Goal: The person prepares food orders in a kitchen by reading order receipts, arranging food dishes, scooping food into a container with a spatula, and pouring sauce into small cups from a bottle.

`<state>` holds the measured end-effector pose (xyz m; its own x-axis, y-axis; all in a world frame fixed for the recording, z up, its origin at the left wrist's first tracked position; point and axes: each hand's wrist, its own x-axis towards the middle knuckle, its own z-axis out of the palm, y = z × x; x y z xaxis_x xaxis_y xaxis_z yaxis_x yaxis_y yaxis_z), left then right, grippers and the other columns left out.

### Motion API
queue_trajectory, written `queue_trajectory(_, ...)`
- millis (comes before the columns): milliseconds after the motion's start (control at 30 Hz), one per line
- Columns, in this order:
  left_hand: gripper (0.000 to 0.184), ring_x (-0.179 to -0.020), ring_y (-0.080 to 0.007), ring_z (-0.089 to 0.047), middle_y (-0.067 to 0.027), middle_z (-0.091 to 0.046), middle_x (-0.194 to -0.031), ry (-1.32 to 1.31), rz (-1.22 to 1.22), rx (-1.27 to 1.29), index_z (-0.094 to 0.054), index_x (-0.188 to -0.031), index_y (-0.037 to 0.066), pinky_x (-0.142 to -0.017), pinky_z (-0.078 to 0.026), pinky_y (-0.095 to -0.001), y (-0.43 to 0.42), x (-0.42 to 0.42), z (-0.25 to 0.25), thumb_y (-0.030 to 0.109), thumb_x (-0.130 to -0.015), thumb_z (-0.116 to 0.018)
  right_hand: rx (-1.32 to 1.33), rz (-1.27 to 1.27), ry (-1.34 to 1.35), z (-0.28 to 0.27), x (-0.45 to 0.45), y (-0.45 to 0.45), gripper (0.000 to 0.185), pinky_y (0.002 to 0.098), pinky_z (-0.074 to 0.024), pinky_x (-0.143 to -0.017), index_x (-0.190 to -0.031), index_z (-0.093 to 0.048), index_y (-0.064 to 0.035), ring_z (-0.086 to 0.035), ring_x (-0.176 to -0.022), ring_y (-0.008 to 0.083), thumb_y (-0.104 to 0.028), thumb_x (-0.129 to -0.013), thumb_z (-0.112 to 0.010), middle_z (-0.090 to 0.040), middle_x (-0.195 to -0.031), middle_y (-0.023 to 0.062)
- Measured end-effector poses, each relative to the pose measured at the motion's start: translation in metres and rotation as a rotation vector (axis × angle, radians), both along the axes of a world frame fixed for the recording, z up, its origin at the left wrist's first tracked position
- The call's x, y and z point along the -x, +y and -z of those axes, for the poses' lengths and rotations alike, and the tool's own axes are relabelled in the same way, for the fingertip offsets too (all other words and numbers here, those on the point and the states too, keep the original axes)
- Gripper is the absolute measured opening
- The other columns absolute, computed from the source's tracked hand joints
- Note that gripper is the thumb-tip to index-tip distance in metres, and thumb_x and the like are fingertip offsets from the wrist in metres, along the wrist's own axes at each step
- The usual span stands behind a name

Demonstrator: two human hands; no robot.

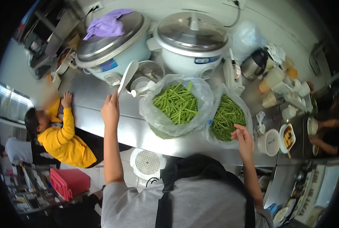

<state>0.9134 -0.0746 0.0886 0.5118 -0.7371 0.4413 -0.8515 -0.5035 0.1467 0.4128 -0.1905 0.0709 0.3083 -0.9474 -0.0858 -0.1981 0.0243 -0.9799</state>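
My left hand [111, 110] is closed around the handle end of a white rice paddle [129, 74], its blade pointing up. Beyond the paddle sits a metal pot [154, 68] with a white-handled utensil [143, 89] in it. A clear plastic bag [144, 110] full of cut green beans [176, 103] stands to the right. Another open bag [245, 104] holds thinner, darker green pieces [226, 119]. My right hand [244, 140] is at that bag's near right edge, fingers loosely bent and apart, with nothing visible in them.
Two big rice cookers [192, 49] [129, 51] line the wall, the left one with a purple cloth [106, 24] on its lid. A white tub [268, 143], a dish of food [288, 137] and a thermos [255, 64] stand right. A person in yellow [65, 136] leans at the counter's left end.
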Motion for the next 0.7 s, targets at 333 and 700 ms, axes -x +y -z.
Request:
queue_trajectory(333,0.047,-0.067,-0.0127,-0.055,-0.0112,-0.064,-0.096,0.540,0.306,0.631,-0.050,-0.132,0.002,-0.054,-0.042,-0.0247,-0.049,0.159,-0.054,0.035,-0.098,-0.047,-0.078,0.030,-0.581,-0.006,0.026,0.068,0.029,0.0234,-0.0479,-0.065,-0.123,-0.055,-0.0062,-0.055,-0.069,0.0079,-0.019,-0.098,-0.047,-0.063,-0.086,0.0027)
queue_trajectory(700,0.040,-0.108,-0.0179,-0.052,-0.0123,-0.056,-0.121,1.718,1.361,-0.196,-0.048,-0.130,-0.001,-0.093,-0.041,-0.0312,0.042,0.698,0.012,0.023,-0.099,-0.044,0.261,0.904,-0.341,-0.051,0.284,0.180,0.033,0.0288,-0.0495,-0.072,-0.123,-0.044,-0.0049,-0.057,-0.084,0.0115,-0.023,-0.095,-0.049,-0.063,-0.113,0.0083)
